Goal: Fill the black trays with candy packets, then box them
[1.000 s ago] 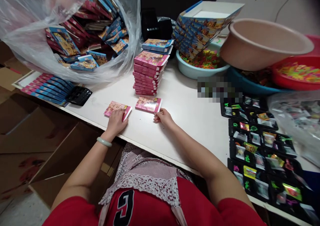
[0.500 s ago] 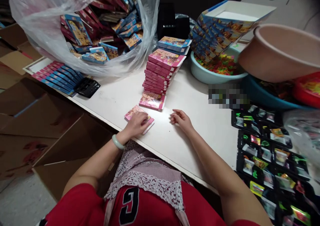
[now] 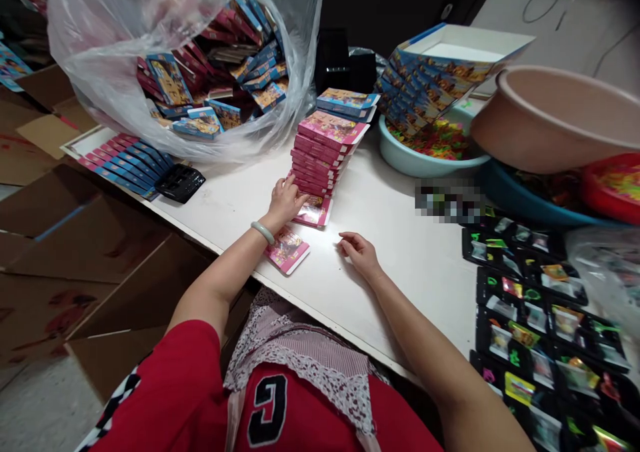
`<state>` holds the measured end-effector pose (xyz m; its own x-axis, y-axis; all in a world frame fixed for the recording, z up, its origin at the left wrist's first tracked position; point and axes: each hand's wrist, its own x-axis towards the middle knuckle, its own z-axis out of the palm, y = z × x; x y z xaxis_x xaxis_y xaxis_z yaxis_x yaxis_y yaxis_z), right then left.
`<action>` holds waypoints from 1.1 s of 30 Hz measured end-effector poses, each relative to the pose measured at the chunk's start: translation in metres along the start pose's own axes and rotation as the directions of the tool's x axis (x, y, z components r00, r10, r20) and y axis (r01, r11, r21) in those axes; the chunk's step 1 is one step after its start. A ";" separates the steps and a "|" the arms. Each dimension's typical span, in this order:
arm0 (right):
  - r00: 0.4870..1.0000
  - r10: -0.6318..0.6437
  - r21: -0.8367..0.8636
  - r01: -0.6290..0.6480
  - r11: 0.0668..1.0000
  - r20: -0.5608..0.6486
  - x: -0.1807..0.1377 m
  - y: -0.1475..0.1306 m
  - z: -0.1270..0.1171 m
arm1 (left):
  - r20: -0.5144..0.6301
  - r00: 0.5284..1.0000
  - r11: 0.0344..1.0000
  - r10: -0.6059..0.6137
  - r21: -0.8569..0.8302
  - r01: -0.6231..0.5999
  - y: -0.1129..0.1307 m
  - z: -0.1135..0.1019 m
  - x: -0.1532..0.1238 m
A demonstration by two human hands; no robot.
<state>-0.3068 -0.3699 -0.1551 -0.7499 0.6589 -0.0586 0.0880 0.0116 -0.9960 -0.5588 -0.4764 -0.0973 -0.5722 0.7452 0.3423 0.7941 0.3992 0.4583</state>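
My left hand (image 3: 286, 199) reaches forward to the foot of a stack of pink boxes (image 3: 325, 152). Its fingers curl round the edge of a single pink box (image 3: 315, 211) lying flat against the stack's base. A second pink box (image 3: 289, 249) lies on the white table (image 3: 400, 252) near the front edge, partly under my left forearm. My right hand (image 3: 358, 252) rests on the table to the right of it, fingers loosely bent and apart, holding nothing. Two blue boxes (image 3: 347, 100) top the stack.
A big clear bag of boxes (image 3: 200, 72) fills the back left, with a row of boxes (image 3: 125, 165) and a black tray (image 3: 179, 183) before it. Basins (image 3: 430, 152) and a brown tub (image 3: 550, 119) stand back right. Black trays of small packets (image 3: 540, 319) cover the right. Cardboard lies at left.
My left hand has left the near pink box and reached forward to the box at the stack's foot. My right hand has let go of that box and drawn back onto the table.
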 end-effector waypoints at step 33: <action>0.993 -0.066 -0.164 0.082 0.983 0.098 0.014 -0.012 -0.020 | 0.258 0.925 0.960 0.278 -0.056 -0.273 0.032 -0.035 -0.076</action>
<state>-0.3055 -0.3455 -0.1429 -0.8150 0.5795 0.0015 0.1323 0.1885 -0.9731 -0.4973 -0.5387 -0.0802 -0.2556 0.9383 0.2331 0.9077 0.1499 0.3921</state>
